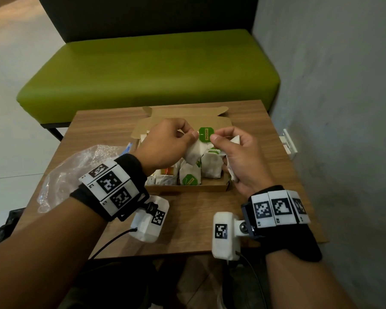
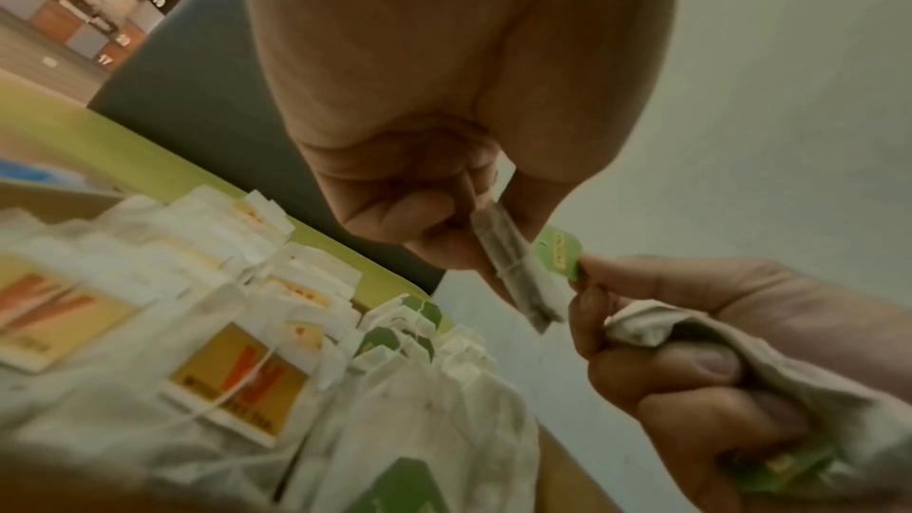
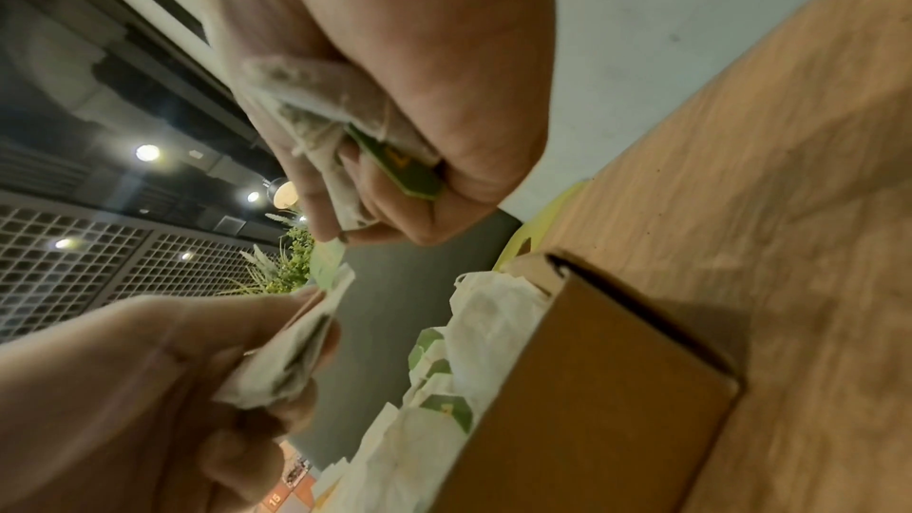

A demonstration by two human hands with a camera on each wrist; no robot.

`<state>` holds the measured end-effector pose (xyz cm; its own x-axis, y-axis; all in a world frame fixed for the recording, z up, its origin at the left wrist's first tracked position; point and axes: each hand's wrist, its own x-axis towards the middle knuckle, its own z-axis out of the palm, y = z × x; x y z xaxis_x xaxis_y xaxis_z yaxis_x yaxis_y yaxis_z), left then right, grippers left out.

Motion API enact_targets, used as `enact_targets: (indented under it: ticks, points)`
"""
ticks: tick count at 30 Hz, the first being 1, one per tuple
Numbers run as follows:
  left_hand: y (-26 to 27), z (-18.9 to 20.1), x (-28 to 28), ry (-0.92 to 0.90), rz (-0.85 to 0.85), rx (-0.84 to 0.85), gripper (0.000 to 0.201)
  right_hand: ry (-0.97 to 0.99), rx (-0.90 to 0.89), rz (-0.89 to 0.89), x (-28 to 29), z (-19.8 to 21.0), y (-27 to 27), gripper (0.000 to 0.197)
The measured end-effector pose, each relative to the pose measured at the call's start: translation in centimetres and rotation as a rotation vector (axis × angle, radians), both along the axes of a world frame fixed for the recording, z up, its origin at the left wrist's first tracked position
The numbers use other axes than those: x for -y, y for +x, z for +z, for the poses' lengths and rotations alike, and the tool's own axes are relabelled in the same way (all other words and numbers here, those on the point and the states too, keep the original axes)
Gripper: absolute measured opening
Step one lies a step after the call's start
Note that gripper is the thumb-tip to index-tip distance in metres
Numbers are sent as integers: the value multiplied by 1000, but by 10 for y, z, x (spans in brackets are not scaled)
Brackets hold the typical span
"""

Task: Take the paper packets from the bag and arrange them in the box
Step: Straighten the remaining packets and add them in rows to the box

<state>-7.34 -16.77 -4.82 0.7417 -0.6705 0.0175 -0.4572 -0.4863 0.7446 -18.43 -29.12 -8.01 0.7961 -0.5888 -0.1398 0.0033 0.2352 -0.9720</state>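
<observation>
We hold both hands above the open cardboard box (image 1: 187, 188), which sits on the wooden surface (image 1: 198, 210). Our left hand (image 1: 165, 141) pinches a white paper packet (image 1: 194, 152) between thumb and fingers, the packet hanging down over the box. Our right hand (image 1: 239, 157) pinches that packet's green tag (image 1: 206, 134) between thumb and forefinger, while its other fingers are curled round a second crumpled packet (image 3: 316, 108) in the palm; the right wrist view shows a green tag (image 3: 405, 170) tucked there too.

Inside the box, more packets stand upright in rows: ones with green tags (image 1: 188, 177) toward the right, ones with orange and yellow labels (image 2: 236, 377) toward the left. The box lid (image 1: 185, 112) is folded back on the far side.

The clear plastic bag (image 1: 76, 170) lies crumpled on the surface to the left of the box, partly behind our left wrist. A green bench (image 1: 147, 74) stands beyond the surface, and a grey wall (image 1: 332, 85) runs along the right.
</observation>
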Motion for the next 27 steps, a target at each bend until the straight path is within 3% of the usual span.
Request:
enact_targets:
  ticks: [3,6,9,16,22,27]
  points:
    - [2,1,1,-69,32,-165,25,-78,-15,-41,-2,1,1,13]
    - [0,3,0,-117,24,-273,25,-7,-19,-15,-2,1,1,14]
    - [-4,5,0,-167,18,-317,20,88,-43,8,-2,3,0,19]
    - [-10,3,-1,-281,26,-433,21,105,-105,23,-3,1,2,27]
    - [-13,-1,1,-296,59,-388,10,137,-111,27,-4,3,1,22]
    - [-15,-10,10,-132,36,-263,7,390,-58,-69,2,11,-3,28]
